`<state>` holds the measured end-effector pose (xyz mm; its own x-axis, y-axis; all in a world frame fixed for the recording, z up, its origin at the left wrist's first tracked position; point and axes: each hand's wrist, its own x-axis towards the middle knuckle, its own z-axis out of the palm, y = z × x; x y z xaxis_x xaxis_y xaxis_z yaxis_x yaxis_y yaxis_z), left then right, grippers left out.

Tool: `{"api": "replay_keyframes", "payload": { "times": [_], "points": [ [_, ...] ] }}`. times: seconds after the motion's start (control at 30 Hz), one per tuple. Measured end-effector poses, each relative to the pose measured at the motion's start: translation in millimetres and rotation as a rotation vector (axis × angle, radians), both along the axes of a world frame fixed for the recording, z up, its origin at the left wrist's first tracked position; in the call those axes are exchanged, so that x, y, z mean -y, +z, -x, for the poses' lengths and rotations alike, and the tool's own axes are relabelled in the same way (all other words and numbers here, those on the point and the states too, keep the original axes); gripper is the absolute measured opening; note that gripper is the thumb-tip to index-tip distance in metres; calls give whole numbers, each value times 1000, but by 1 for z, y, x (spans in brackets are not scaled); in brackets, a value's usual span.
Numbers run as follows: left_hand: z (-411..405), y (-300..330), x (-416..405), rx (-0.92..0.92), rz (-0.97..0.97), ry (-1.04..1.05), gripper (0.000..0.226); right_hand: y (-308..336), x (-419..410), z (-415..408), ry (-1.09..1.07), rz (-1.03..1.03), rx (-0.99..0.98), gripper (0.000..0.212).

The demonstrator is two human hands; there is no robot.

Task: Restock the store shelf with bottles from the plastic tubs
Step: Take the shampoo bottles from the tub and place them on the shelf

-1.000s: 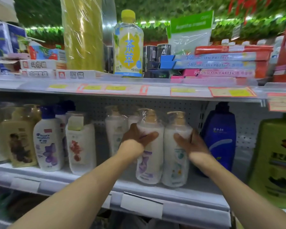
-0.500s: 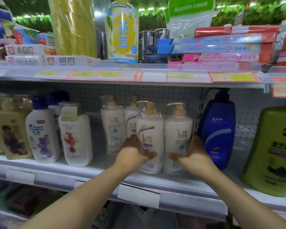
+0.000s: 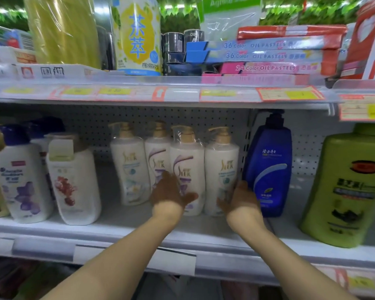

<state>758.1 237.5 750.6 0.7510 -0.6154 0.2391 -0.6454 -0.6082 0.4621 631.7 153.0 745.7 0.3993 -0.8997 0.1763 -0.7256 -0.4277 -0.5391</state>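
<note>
Two white pump bottles with gold caps stand side by side on the middle shelf (image 3: 121, 224): one with a purple label (image 3: 187, 163) and one with a teal label (image 3: 221, 165). My left hand (image 3: 170, 191) rests with spread fingers against the lower front of the purple-label bottle. My right hand (image 3: 240, 199) touches the lower right side of the teal-label bottle, fingers straight. Two more white pump bottles (image 3: 129, 163) stand just behind and to the left. No plastic tub is in view.
A blue pump bottle (image 3: 268, 169) stands right beside my right hand, a large green bottle (image 3: 346, 187) farther right. White bottles with blue caps (image 3: 23, 178) fill the shelf's left. The upper shelf (image 3: 182, 92) holds a tea bottle, pastel boxes and price tags.
Both hands slid down from the bottles' upper bodies to their bases and loosened. The two front bottles now stand on the shelf, close to the back pair.
</note>
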Motion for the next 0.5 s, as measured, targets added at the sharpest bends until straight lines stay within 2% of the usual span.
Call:
{"api": "replay_keyframes", "payload": {
  "times": [0.1, 0.3, 0.5],
  "points": [
    [-1, 0, 6, 8, 3, 24, 99, -7, -4, 2, 58, 29, -17, 53],
    [3, 0, 16, 14, -19, 63, 103, -6, -3, -1, 89, -15, -95, 64],
    [3, 0, 19, 13, 31, 88, 91, -11, -2, -6, 119, -37, -138, 70]
  ]
}}
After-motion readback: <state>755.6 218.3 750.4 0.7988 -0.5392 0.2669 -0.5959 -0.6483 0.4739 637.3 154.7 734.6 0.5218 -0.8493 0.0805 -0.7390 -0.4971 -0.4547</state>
